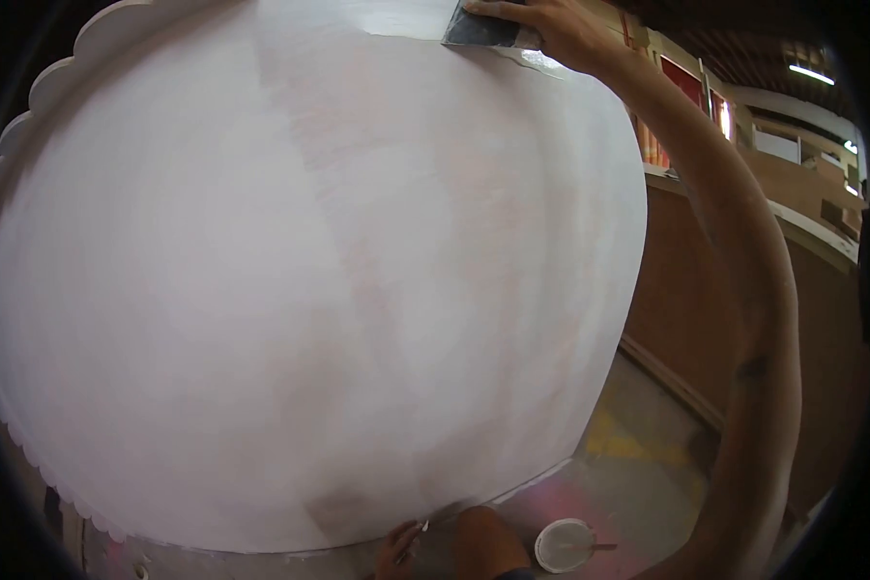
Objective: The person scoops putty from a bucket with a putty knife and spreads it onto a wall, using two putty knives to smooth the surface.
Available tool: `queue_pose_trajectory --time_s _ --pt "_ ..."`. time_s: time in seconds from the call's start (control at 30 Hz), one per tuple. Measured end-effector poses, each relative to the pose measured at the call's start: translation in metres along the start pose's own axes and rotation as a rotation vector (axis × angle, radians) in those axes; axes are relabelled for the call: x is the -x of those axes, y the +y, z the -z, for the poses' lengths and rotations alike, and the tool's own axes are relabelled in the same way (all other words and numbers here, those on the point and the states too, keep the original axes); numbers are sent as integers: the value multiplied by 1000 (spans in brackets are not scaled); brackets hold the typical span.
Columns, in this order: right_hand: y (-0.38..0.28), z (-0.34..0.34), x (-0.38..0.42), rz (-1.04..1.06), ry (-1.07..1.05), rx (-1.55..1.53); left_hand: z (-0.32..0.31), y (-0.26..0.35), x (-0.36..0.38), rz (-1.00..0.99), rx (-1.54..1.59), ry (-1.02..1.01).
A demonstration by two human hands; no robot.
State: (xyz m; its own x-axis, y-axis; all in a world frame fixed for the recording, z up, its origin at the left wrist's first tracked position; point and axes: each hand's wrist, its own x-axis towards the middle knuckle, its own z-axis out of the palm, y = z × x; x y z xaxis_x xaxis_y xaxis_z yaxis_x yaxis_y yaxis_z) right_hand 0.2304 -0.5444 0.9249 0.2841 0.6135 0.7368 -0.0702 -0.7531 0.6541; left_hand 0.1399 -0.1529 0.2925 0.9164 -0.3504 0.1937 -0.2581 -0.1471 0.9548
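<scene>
My right hand [522, 17] reaches up to the top of a large, rounded white panel [193, 251]. It grips a dark, flat putty spreader [483, 29], whose edge lies against the panel. Wet, shiny white filler shows on both sides of the spreader. Faint pinkish and brownish streaks run down the panel's middle. Low at the bottom edge, my left hand [394, 553] is closed around a thin thing with a whitish tip, too small to make out. That hand is close to the panel's lower edge, left of my bare knee [490, 541].
A round white tub [564, 544] with a stick across its rim stands on the floor, right of my knee. Pink and yellow paint stains mark the grey floor [638, 435]. Brown boards [691, 280] stand at the right. Scalloped edging [53, 82] borders the panel's left side.
</scene>
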Motion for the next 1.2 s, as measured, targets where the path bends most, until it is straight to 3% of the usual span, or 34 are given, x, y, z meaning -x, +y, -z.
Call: queue_pose_trajectory --time_s 0.1,0.3,0.37,0.4,0.47,0.6,0.9,1.03,1.1,1.2 --pt "1 6 13 -38 -6 17 3 -11 3 -14 16 -11" --pt "24 -2 39 -98 22 40 10 -23 11 148 101 -42" --pt "28 -2 50 -130 13 26 21 -37 10 -227 -340 -179" --pt "30 -1 54 -153 6 9 20 -46 11 -230 -345 -186" --pt "27 -4 64 -161 87 5 13 -56 16 102 92 -158" --pt "31 -24 90 -285 219 12 15 -57 8 56 109 -149" --pt "11 -51 126 -510 189 -17 14 -7 -1 -42 194 -104" --pt "0 -2 123 -547 -46 -20 8 15 17 -82 237 -59" --pt "-4 22 118 -854 -177 -237 6 21 24 -107 259 -37" --pt "-1 26 112 -843 -44 -197 9 30 31 -134 282 -19"
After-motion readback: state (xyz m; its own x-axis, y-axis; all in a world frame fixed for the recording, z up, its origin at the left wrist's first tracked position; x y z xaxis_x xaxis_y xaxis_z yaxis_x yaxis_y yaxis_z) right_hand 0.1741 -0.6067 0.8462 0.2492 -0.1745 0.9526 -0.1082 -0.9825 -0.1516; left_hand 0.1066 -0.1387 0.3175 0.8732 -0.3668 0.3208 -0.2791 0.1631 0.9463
